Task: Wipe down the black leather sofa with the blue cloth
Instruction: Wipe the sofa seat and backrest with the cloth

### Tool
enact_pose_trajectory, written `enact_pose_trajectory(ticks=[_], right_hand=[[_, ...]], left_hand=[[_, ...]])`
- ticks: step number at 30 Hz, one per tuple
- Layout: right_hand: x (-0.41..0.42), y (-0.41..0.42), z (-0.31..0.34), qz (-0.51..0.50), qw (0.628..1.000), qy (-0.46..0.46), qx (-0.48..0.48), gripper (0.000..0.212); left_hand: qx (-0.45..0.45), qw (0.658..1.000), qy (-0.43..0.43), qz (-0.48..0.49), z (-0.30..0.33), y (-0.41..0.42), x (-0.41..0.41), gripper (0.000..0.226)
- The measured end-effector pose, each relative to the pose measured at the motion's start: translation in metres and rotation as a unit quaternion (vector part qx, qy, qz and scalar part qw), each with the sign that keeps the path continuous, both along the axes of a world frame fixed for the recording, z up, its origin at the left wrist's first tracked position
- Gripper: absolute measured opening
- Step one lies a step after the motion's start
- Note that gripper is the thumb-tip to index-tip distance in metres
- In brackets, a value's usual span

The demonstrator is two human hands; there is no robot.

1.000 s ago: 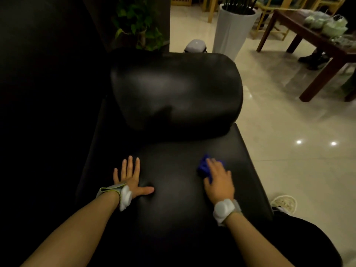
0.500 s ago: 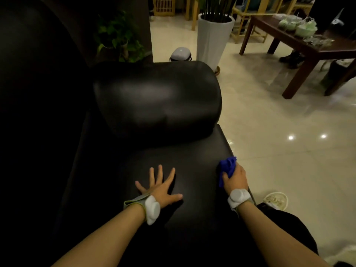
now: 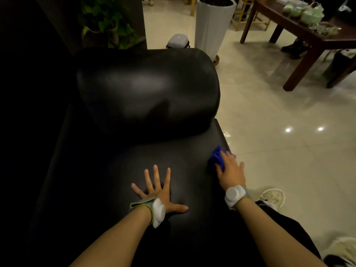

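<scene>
The black leather sofa (image 3: 119, 170) fills most of the scene, its seat running away from the person to a fat rolled armrest (image 3: 148, 89) at the far end, where dull light glints off the leather. Past the seat's right edge lies a pale glossy tiled floor (image 3: 279, 151), with a dark wooden table (image 3: 308, 33) at the far right and a tall white planter (image 3: 212, 24) just behind the armrest. A leafy green plant (image 3: 107, 24) stands at the sofa's far left corner.

Near the middle of the seat's near part, the left hand (image 3: 161, 195) presses flat on the leather, fingers spread wide and straight, thumb stuck out to the right. At the seat's right edge, the right hand (image 3: 231, 172) lies palm down on the blue cloth (image 3: 216, 156), fingers laid over the bunched fabric; the cloth peeks out ahead of the fingertips, touching the leather right by the edge. Both wrists carry white bands.
</scene>
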State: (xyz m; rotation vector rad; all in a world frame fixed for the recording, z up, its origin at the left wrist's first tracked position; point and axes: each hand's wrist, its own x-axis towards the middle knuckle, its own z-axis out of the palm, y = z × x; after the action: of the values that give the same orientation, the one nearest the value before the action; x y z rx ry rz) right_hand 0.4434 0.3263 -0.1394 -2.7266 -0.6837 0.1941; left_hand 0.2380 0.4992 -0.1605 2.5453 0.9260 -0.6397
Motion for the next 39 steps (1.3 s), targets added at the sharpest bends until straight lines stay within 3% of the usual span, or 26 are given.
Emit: enact_pose_trajectory(ticks=[2, 4, 9, 12, 14, 17, 20, 22, 23, 25, 27, 29, 31, 34, 37, 39], right_hand=[[0.005, -0.001, 0.002, -0.098, 0.992, 0.059, 0.056, 0.051], [-0.006, 0.012, 0.007, -0.117, 0.99, 0.053, 0.06, 0.052], [-0.063, 0.043, 0.004, 0.154, 0.988, -0.019, -0.004, 0.064], [-0.064, 0.025, 0.001, 0.24, 0.97, -0.019, -0.022, 0.065], [-0.045, 0.003, -0.002, 0.213, 0.976, -0.043, -0.028, 0.066], [-0.008, -0.016, -0.002, 0.095, 0.995, -0.013, -0.023, 0.062], [0.012, 0.002, 0.004, -0.05, 0.995, 0.068, 0.049, 0.051], [0.002, 0.023, 0.005, -0.096, 0.992, 0.054, 0.066, 0.05], [-0.011, 0.033, 0.004, -0.072, 0.996, 0.022, 0.04, 0.053], [-0.045, 0.046, 0.002, 0.067, 0.997, -0.032, 0.035, 0.061], [-0.076, 0.045, 0.001, 0.262, 0.963, -0.043, 0.041, 0.068], [-0.078, 0.028, 0.0, 0.368, 0.928, -0.047, 0.032, 0.069], [-0.054, 0.007, 0.001, 0.313, 0.949, -0.024, 0.033, 0.065], [-0.014, -0.025, 0.004, 0.095, 0.993, 0.04, 0.065, 0.058], [-0.004, -0.034, 0.01, -0.107, 0.977, 0.077, 0.168, 0.047], [-0.015, -0.025, 0.008, -0.118, 0.981, 0.064, 0.143, 0.05]], left_hand=[[0.007, 1.0, 0.001, -0.001, -0.005, 0.001, 0.001, 0.149], [0.016, 1.0, 0.0, -0.003, -0.005, 0.001, 0.003, 0.15], [0.043, 0.999, 0.014, 0.022, -0.006, -0.002, 0.003, 0.151], [0.027, 0.999, 0.01, 0.022, -0.003, -0.002, 0.003, 0.15], [0.014, 1.0, 0.012, 0.013, 0.0, -0.001, 0.004, 0.15], [-0.004, 1.0, 0.016, -0.006, 0.005, 0.0, 0.004, 0.151], [-0.001, 1.0, 0.013, -0.018, 0.008, -0.001, 0.004, 0.148], [0.003, 1.0, 0.01, -0.018, 0.008, -0.003, 0.004, 0.146], [0.005, 1.0, 0.01, -0.017, 0.006, -0.003, 0.004, 0.146], [0.013, 1.0, 0.012, -0.005, 0.002, -0.003, 0.005, 0.147], [0.023, 1.0, 0.015, 0.001, -0.001, -0.003, 0.006, 0.148], [0.026, 1.0, 0.012, -0.002, -0.006, -0.002, 0.005, 0.149], [0.021, 1.0, 0.008, 0.002, -0.01, -0.001, 0.005, 0.15], [0.027, 1.0, 0.008, 0.005, -0.013, -0.001, 0.004, 0.15], [0.027, 1.0, 0.013, 0.007, -0.012, -0.002, 0.005, 0.15], [0.024, 1.0, 0.016, 0.007, -0.011, -0.001, 0.005, 0.15]])
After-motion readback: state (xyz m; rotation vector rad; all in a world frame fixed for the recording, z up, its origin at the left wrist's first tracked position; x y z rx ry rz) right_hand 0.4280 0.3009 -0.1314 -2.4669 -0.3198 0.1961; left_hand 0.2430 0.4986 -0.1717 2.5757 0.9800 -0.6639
